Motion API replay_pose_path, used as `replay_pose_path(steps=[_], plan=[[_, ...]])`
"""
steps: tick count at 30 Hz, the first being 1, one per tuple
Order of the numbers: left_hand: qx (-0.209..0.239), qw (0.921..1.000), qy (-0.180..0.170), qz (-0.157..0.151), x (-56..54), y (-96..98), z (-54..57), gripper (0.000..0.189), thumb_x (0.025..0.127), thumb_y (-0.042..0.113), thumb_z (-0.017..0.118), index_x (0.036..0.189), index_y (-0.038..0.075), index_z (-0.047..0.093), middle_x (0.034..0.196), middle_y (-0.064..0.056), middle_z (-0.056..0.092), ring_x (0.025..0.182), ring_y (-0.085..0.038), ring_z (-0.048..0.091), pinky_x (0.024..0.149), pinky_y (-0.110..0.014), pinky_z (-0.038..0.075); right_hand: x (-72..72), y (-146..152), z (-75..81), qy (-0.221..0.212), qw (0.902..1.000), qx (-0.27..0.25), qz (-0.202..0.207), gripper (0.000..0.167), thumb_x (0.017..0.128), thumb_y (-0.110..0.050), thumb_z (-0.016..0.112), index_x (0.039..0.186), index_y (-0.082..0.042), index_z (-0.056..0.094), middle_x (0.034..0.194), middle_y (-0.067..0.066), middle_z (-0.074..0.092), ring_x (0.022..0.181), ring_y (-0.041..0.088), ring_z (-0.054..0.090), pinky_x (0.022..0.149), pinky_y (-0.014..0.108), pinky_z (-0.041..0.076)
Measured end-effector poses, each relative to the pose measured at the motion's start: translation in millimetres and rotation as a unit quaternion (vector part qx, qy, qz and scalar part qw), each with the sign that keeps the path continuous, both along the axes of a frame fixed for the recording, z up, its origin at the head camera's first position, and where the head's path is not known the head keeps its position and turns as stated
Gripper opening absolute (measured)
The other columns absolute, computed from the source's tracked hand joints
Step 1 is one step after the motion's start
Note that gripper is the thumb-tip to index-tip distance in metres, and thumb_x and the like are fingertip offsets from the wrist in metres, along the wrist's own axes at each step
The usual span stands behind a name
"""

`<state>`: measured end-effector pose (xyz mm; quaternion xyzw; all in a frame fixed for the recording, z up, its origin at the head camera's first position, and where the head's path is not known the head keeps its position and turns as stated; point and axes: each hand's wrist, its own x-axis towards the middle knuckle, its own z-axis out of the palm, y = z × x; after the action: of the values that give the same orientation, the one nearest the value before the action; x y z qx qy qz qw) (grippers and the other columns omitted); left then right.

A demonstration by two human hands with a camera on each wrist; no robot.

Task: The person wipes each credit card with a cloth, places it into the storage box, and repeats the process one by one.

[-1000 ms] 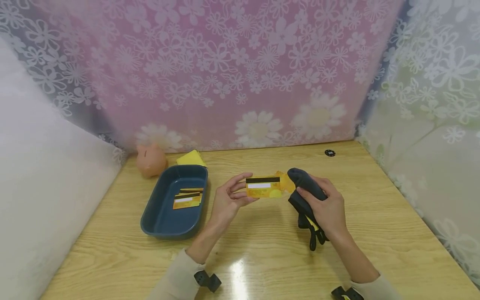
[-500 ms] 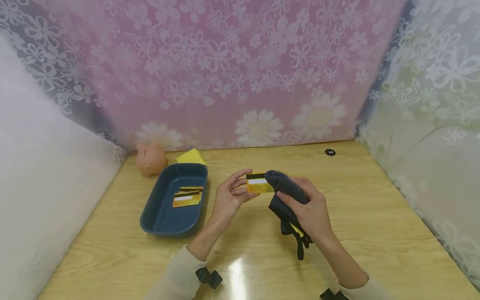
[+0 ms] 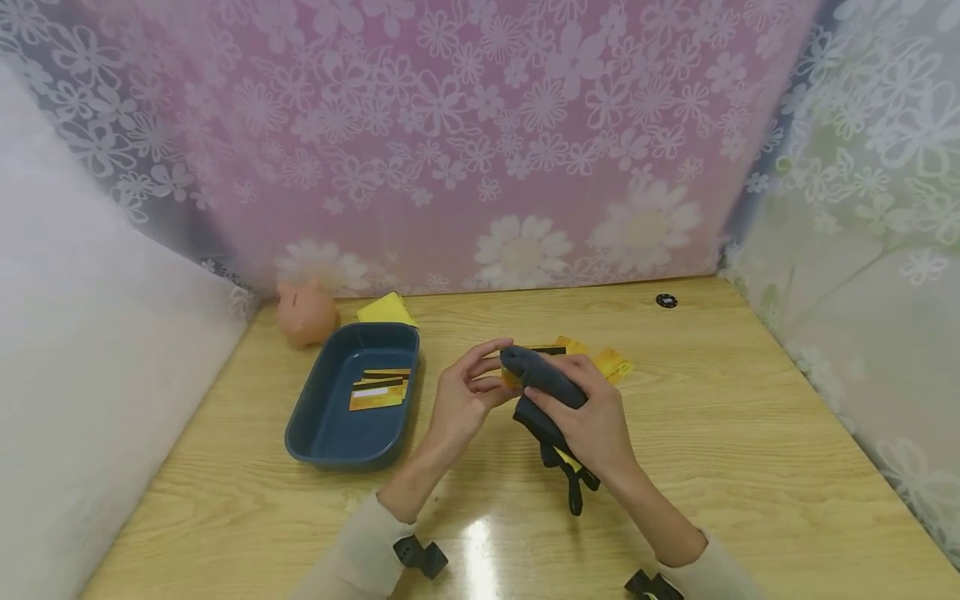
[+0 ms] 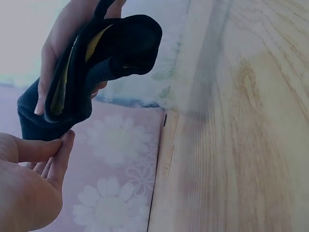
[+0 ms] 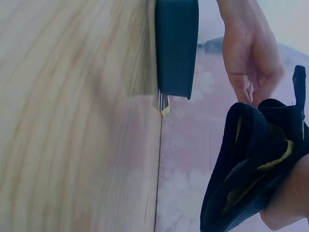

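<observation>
My left hand (image 3: 459, 408) pinches a yellow-orange bank card (image 3: 512, 380), only a sliver of which shows. In the left wrist view the card is hidden, and the left fingertips meet at the lower end of a folded dark navy cloth (image 4: 53, 126). My right hand (image 3: 596, 427) grips that cloth, thumb on top, with the folds overlapping the card in the head view. Yellow edges show inside the folds (image 5: 277, 155) in the right wrist view, and a black loop (image 3: 574, 493) hangs below.
A blue tub (image 3: 300, 417) at left holds several cards (image 3: 377, 393). Behind it are a piggy bank (image 3: 307, 317) and a folded yellow piece (image 3: 387, 308). Yellow-orange pieces (image 3: 613, 365) lie behind the hands, and a black round chip (image 3: 667, 301) sits at the back right.
My right hand has moved left with the cloth, which now covers nearly all of the card. The left hand has stayed almost in place. Yellow-orange pieces on the table have come into sight.
</observation>
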<state>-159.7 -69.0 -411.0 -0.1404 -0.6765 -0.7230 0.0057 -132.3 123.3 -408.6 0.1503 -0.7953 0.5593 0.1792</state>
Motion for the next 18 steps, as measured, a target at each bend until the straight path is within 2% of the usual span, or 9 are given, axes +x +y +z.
replay_pose_path(steps=[5,9,13,18], plan=[[0.019,0.9998,-0.009,-0.004,1.7,-1.3,1.5,0.058,0.089,-0.011,0.075,0.141,0.013,0.065,0.123,-0.015,0.072,0.098,-0.036,0.075,0.087,-0.041,0.063,-3.2,14,-0.4,0.002,0.9997,0.005,-0.024,0.045,0.089,-0.014,0.084,0.133,-0.018,0.073,0.122,0.003,0.066,0.113,0.023,0.064,0.088,0.017,0.054],[0.032,0.9993,-0.016,-0.009,3.0,-2.5,2.5,0.057,0.089,-0.012,0.074,0.138,0.017,0.067,0.123,-0.015,0.072,0.100,-0.032,0.076,0.088,-0.043,0.063,-4.4,28,-1.3,-0.007,0.9986,0.012,-0.051,0.043,0.090,-0.015,0.083,0.132,-0.017,0.073,0.122,0.002,0.066,0.110,0.019,0.064,0.085,0.014,0.052],[0.045,0.9986,-0.026,-0.010,2.7,-5.2,2.3,0.058,0.090,-0.015,0.071,0.138,0.018,0.068,0.123,-0.016,0.070,0.091,-0.028,0.075,0.089,-0.045,0.062,-6.6,42,-1.6,-0.027,0.9963,0.017,-0.080,0.042,0.092,-0.019,0.082,0.133,-0.017,0.072,0.122,0.001,0.066,0.108,0.015,0.062,0.082,0.014,0.052],[0.046,0.9980,-0.044,0.008,3.0,-11.7,3.2,0.061,0.089,-0.017,0.070,0.139,0.018,0.068,0.128,-0.018,0.066,0.083,-0.022,0.068,0.091,-0.046,0.061,-9.1,57,-0.4,-0.056,0.9926,0.010,-0.107,0.045,0.094,-0.026,0.080,0.137,-0.018,0.070,0.124,-0.001,0.064,0.107,0.008,0.061,0.079,0.013,0.054]])
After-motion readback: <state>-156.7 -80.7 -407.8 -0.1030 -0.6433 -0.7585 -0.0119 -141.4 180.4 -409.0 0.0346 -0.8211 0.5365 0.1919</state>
